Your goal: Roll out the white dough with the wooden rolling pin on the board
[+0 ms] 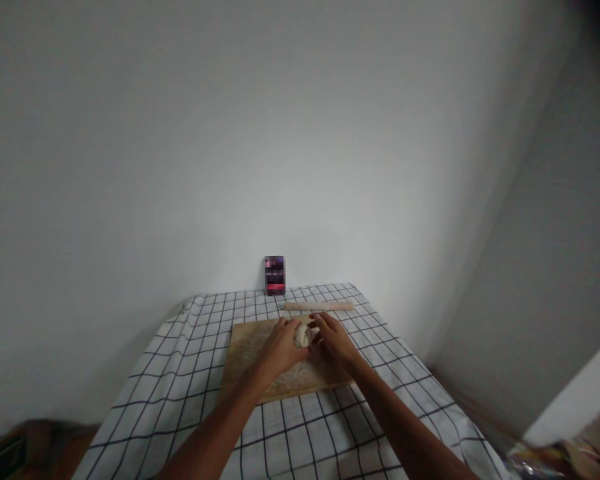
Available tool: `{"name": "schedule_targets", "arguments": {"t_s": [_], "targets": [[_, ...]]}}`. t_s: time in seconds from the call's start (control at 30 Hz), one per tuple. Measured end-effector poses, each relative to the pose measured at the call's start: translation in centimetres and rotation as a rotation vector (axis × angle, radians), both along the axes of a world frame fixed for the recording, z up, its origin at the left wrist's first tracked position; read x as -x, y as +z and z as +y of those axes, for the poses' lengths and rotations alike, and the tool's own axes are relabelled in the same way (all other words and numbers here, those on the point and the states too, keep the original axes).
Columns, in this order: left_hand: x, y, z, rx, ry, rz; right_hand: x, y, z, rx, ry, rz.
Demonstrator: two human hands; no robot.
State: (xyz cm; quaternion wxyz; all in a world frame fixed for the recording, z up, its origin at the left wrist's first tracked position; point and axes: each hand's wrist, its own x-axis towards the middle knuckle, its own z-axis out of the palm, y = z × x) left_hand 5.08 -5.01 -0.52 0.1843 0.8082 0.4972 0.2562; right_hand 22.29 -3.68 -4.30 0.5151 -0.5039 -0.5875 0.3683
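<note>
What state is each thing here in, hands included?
Left hand: curled around the dough.
Right hand: bent fingers at the dough, contact unclear.
Dough: pale, in one lump.
Board: flat, whitish patches on top.
Rolling pin: lying on the cloth, beyond the board.
Cloth: checked, spread out, wrinkled at left.
Dark object: upright, its face pixelated.

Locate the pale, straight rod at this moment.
In the head view, the pale, straight rod lies right of centre on the white cloth with black grid lines, just beyond the tan rectangular board and right hand.
</note>
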Motion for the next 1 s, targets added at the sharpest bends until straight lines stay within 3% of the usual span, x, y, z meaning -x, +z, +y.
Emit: {"name": "schedule_targets", "arguments": {"t_s": [0.2,0.3,0.47,0.6,0.7,0.77,0.9,1.0], "targets": [[1.5,-0.6,-1.2,0.039,-0.138,-0.070,-0.4,-0.1,-1.1,-0.073,0.128,0.007],[2.1,-0.6,-1.6,0.030,-0.067,-0.155,-0.1,0.4,-1.5,-0.089,0.223,0.098],[2.7,-0.7,-0.8,-0.189,0.073,-0.128,1.7,1.7,-0.7,-0.191,0.296,0.107],[3.1,-0.4,0.2,-0.046,0.034,-0.159,2.8,1.7,0.4,-0.191,0.255,0.064],[2.7,0.1,0.9,-0.020,0.030,-0.166,2.5,1.1,1.0,-0.196,0.316,0.106],[1.9,0.5,1.3,-0.047,0.054,-0.142,1.8,0.9,1.7,-0.230,0.279,0.115],[-0.3,0.9,2.0,-0.121,0.054,0.022,0.5,1.5,3.5,-0.262,-0.007,0.053],[-1.2,1.0,2.6,-0.196,0.034,0.159,0.6,3.1,4.5,-0.306,-0.031,-0.043]]}}
